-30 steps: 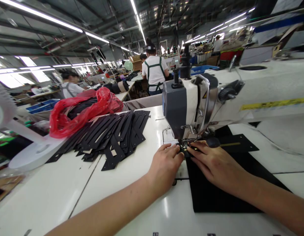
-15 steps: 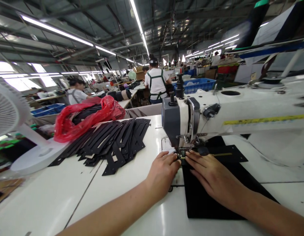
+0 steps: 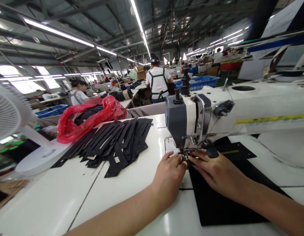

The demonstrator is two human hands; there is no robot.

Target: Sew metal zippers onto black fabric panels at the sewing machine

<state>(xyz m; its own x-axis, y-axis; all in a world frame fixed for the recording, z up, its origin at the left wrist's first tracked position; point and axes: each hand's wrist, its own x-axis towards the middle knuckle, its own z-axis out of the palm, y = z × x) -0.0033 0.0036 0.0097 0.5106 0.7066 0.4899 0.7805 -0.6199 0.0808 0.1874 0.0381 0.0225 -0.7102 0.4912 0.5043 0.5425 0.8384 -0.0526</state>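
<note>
A grey and white sewing machine (image 3: 178,119) stands over the bench, its presser foot (image 3: 185,153) down among my fingertips. My left hand (image 3: 169,175) is closed, fingers bent onto the edge of a small dark piece beside the foot; the thumb is mostly hidden. To the right of the foot, my right hand (image 3: 214,168) lies with fingers stretched flat and close together on the black work. Under that hand and forearm spreads a large black fabric panel (image 3: 216,209). Behind the right hand lies a black strip (image 3: 245,151) with a yellowish line and a hole near its end.
Left of the machine, black strips (image 3: 117,141) are heaped on the white bench (image 3: 122,196). Beyond them sits a red plastic bag (image 3: 112,108) with dark pieces inside. A white fan (image 3: 33,144) stands at far left. Co-workers and a blue crate (image 3: 203,82) are behind.
The camera view has shifted slightly, so machine, panel and hands appear further right and a little lower. Both hands keep their places at the presser foot.
</note>
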